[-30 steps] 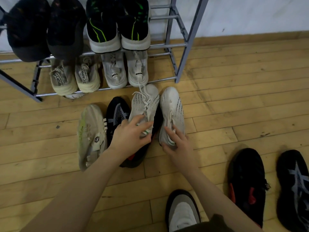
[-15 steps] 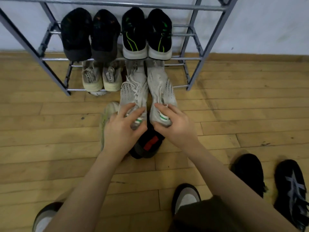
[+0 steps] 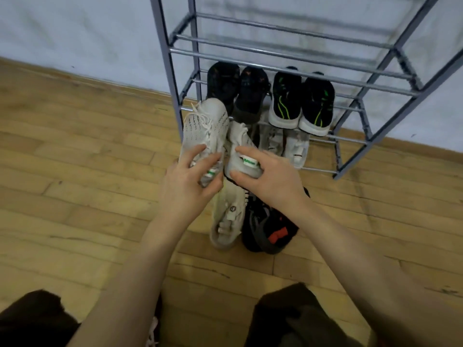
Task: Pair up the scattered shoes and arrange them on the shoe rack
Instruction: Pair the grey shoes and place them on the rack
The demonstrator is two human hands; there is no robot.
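My left hand (image 3: 186, 182) grips the heel of a white knit shoe (image 3: 204, 126), lifted with its toe toward the grey shoe rack (image 3: 295, 57). Its matching white shoe (image 3: 241, 149) sits beside it, held at the heel by my right hand (image 3: 268, 177). Both shoes hang above the floor in front of the rack's lower left. Under my hands lie a cream shoe (image 3: 229, 216) and a black shoe with a red patch (image 3: 269, 227) on the wooden floor.
The rack's second shelf holds a black pair (image 3: 236, 92) and a black pair with green lines (image 3: 302, 103). White shoes (image 3: 297, 146) sit on the bottom shelf. The upper shelves (image 3: 288, 28) hold nothing. My dark-clothed knees (image 3: 295, 319) fill the bottom edge.
Both hands have raised the white pair off the floor and up toward the rack. The view has swung, so the rack now stands to the upper right.
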